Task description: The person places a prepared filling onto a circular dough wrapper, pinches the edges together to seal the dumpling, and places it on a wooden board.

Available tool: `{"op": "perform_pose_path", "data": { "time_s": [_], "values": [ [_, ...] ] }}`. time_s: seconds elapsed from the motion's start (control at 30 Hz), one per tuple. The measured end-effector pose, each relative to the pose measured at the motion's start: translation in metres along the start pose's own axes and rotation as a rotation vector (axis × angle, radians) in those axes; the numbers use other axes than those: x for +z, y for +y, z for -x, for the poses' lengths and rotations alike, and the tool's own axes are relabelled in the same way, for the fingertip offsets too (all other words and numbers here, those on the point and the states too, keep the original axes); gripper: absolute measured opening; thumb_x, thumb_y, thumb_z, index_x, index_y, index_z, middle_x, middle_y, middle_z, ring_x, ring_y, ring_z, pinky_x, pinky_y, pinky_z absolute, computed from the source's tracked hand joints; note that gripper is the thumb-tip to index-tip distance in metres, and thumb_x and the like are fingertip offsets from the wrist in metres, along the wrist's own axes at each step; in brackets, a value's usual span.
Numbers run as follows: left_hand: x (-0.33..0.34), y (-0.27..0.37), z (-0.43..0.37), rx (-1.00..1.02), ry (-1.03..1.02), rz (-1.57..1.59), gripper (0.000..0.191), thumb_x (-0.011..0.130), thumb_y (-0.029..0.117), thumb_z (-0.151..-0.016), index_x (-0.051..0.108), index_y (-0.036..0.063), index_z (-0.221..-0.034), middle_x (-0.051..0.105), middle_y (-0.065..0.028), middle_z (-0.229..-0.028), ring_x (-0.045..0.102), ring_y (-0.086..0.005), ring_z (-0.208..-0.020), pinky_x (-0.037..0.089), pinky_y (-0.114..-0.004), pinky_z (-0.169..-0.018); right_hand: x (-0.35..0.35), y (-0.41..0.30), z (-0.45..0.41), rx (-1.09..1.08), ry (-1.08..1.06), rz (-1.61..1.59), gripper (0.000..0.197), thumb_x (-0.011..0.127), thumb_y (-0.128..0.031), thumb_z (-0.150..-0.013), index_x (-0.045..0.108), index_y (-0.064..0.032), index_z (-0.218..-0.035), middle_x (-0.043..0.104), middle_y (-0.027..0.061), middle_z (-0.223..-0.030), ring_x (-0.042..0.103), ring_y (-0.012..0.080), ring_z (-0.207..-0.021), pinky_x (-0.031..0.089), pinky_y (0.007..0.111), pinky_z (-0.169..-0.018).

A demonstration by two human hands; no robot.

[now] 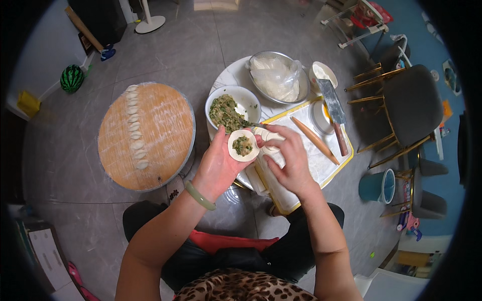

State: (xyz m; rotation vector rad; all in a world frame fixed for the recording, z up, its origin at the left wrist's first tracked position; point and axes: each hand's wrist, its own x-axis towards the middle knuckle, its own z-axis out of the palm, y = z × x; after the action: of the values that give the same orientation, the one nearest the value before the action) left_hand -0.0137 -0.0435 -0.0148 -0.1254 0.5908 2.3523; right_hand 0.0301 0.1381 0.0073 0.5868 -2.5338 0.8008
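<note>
My left hand (217,160) holds a round dough wrapper (231,147) flat on the palm and fingers. A mound of green-flecked filling (242,145) sits in the wrapper's middle. To its right, my right hand (289,158) hovers with fingers apart and curved; nothing shows in its grip. Just beyond both hands, a white bowl (251,98) contains more filling (224,109), and a utensil handle (257,124) leans over its rim towards my right fingers. Several plain wrappers (269,136) lie on the floured mat (290,195), partly hidden by my right hand.
A floured round wooden board (165,124) at left bears a column of dumplings (138,144). On the right are a rolling pin (315,141), a cleaver (331,101) over a white container (319,118), and a flour bowl (320,71). Behind stands a metal basin (304,88) with bagged dough (275,77).
</note>
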Motion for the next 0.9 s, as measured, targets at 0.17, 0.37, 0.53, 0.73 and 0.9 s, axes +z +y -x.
{"op": "perform_pose_path", "data": {
  "time_s": [0.17, 0.37, 0.53, 0.73, 0.9],
  "values": [
    [0.003, -0.009, -0.002, 0.001, -0.052, -0.01, 0.053, 0.022, 0.042, -0.102, 0.041, 0.0015, -0.129, 0.052, -0.0129, -0.125, 0.05, -0.023, -0.117, 0.039, -0.042, -0.102, 0.011, -0.002, 0.003, -0.105, -0.032, 0.025, 0.031, 0.073, -0.004, -0.067, 0.054, -0.0087, -0.091, 0.051, 0.0122, -0.125, 0.048, 0.0341, -0.118, 0.041, 0.044, -0.096],
    [0.01, -0.011, 0.0, -0.039, -0.077, -0.054, 0.049, 0.027, 0.039, -0.102, 0.037, 0.0029, -0.134, 0.049, -0.0112, -0.128, 0.05, -0.0218, -0.117, 0.036, -0.041, -0.104, 0.003, 0.001, 0.006, -0.062, 0.012, -0.033, 0.023, 0.072, -0.008, -0.07, 0.054, -0.0074, -0.084, 0.052, 0.0127, -0.124, 0.049, 0.0334, -0.115, 0.042, 0.043, -0.093],
    [0.014, 0.001, 0.012, -0.105, -0.27, -0.488, 0.045, 0.052, 0.015, -0.094, 0.036, 0.0025, -0.135, 0.049, -0.0102, -0.127, 0.048, -0.0186, -0.12, 0.04, -0.037, -0.102, 0.004, -0.003, 0.013, 0.163, 0.028, -0.28, 0.017, 0.07, -0.009, -0.074, 0.056, -0.0074, -0.084, 0.053, 0.014, -0.123, 0.051, 0.0334, -0.111, 0.042, 0.041, -0.092],
    [0.008, -0.002, 0.015, -0.114, -0.26, -0.699, 0.048, 0.055, 0.008, -0.091, 0.037, 0.0031, -0.135, 0.05, -0.0068, -0.125, 0.049, -0.0122, -0.116, 0.04, -0.029, -0.099, 0.001, -0.007, 0.009, 0.107, 0.066, -0.274, 0.016, 0.069, -0.009, -0.075, 0.058, -0.006, -0.086, 0.054, 0.0154, -0.122, 0.051, 0.0335, -0.11, 0.041, 0.04, -0.093],
    [0.013, -0.003, 0.016, -0.073, -0.248, -0.802, 0.041, 0.051, 0.009, -0.094, 0.04, 0.0001, -0.133, 0.05, -0.0063, -0.124, 0.048, -0.0107, -0.114, 0.04, -0.028, -0.098, -0.002, -0.006, 0.008, 0.111, 0.039, -0.28, 0.015, 0.07, -0.011, -0.079, 0.058, -0.0056, -0.086, 0.05, 0.0165, -0.127, 0.049, 0.0295, -0.116, 0.041, 0.037, -0.094]
  ]
}}
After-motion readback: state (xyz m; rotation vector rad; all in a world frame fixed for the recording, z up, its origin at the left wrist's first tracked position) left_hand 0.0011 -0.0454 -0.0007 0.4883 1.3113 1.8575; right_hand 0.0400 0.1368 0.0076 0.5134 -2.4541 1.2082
